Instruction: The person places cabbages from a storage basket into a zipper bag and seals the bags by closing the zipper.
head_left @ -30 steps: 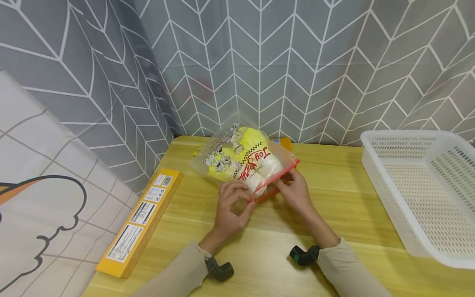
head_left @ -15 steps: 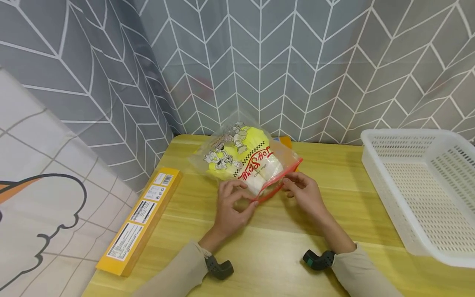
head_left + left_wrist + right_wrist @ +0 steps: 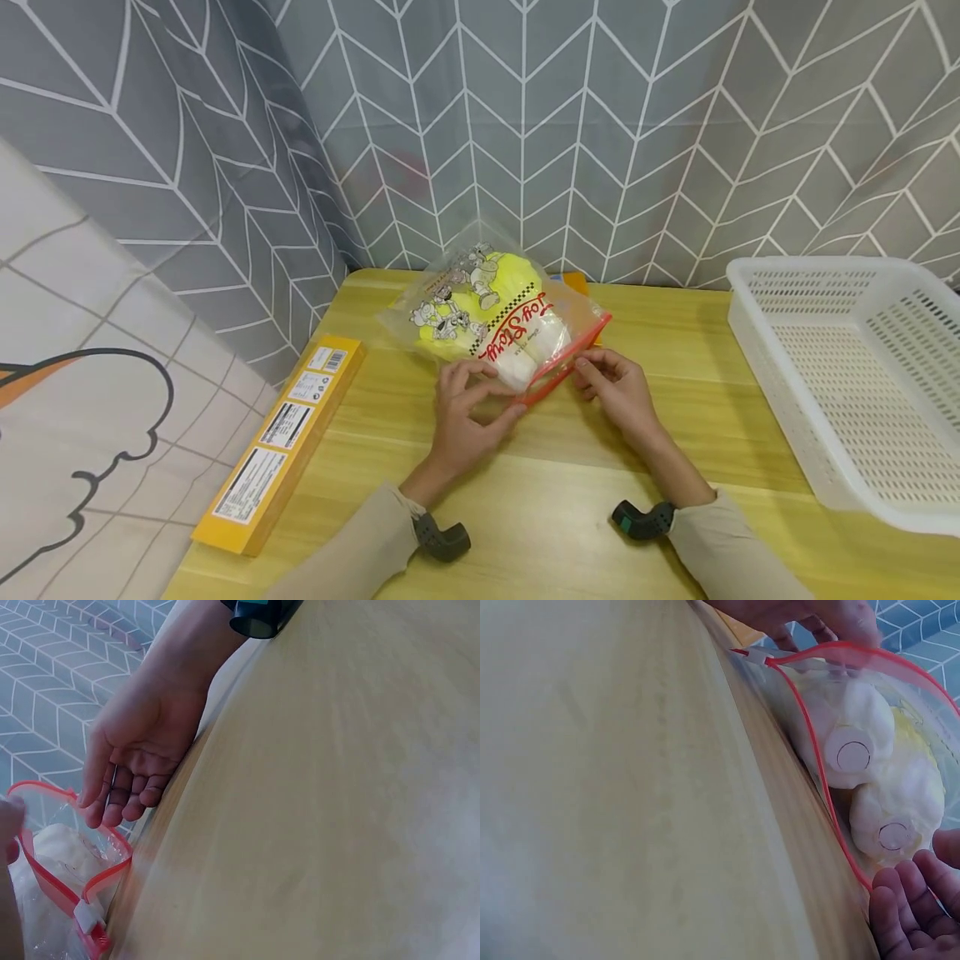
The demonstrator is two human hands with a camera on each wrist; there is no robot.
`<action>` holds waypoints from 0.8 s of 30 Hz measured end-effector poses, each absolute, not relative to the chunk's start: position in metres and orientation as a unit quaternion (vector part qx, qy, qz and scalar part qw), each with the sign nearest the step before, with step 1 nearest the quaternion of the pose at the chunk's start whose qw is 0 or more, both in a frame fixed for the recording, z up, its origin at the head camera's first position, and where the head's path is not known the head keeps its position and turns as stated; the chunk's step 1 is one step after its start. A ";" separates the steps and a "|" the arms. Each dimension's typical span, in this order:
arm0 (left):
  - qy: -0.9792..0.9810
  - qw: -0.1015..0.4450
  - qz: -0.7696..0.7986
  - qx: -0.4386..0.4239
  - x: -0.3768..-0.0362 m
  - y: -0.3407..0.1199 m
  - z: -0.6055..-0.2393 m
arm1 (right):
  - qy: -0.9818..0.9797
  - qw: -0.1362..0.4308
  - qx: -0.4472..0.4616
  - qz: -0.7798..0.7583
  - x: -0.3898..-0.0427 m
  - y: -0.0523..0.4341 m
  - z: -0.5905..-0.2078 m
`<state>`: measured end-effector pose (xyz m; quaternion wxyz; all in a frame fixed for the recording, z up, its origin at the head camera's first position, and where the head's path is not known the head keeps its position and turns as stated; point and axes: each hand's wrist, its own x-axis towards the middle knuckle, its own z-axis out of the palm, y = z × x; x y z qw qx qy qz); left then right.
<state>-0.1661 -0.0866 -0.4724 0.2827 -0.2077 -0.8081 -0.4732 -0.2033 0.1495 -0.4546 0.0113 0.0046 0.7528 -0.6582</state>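
Note:
A clear zip bag (image 3: 517,325) with "Toy Story" lettering and a red zip edge lies at the table's back middle. Its mouth faces me and gapes. Inside are two white rounded lumps (image 3: 851,735) with circle-marked ends, plus something yellow; their kind is unclear. My left hand (image 3: 465,421) holds the bag near the left end of its mouth, thumb by the red edge. My right hand (image 3: 618,392) pinches the red edge towards the right end with thumb and fingertips. A white slider (image 3: 88,916) sits on the zip, seen from the left wrist.
A long orange box (image 3: 281,442) with white labels lies along the table's left side. At right stands a white perforated plastic basket (image 3: 780,425). Another orange item (image 3: 576,282) shows partly behind the bag. A patterned grey curtain (image 3: 525,125) hangs behind the wooden table (image 3: 540,533).
My right hand has drawn back to the right, its fingertips shifting from the bag's mouth to the near red edge. The left hand stays almost in place on the bag.

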 end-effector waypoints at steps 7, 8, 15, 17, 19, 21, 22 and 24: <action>-0.791 0.279 -0.516 -0.175 -0.168 -0.087 -0.470 | 0.763 -0.015 -0.026 -0.646 -0.201 0.149 -0.460; -0.787 0.277 -0.525 -0.167 -0.168 -0.088 -0.470 | 0.765 -0.018 -0.031 -0.643 -0.201 0.149 -0.460; -0.778 0.267 -0.555 -0.126 -0.168 -0.089 -0.472 | 0.769 -0.041 -0.052 -0.636 -0.199 0.149 -0.461; -0.783 0.263 -0.552 -0.118 -0.169 -0.090 -0.472 | 0.770 -0.048 -0.053 -0.634 -0.199 0.149 -0.461; -0.787 0.260 -0.550 -0.108 -0.169 -0.091 -0.471 | 0.771 -0.053 -0.054 -0.632 -0.199 0.150 -0.462; -0.790 0.257 -0.548 -0.096 -0.170 -0.092 -0.471 | 0.774 -0.055 -0.058 -0.628 -0.198 0.150 -0.463; -0.793 0.255 -0.546 -0.088 -0.170 -0.092 -0.471 | 0.775 -0.055 -0.061 -0.627 -0.198 0.150 -0.463; -0.801 0.251 -0.539 -0.070 -0.170 -0.095 -0.470 | 0.776 -0.058 -0.069 -0.624 -0.198 0.151 -0.464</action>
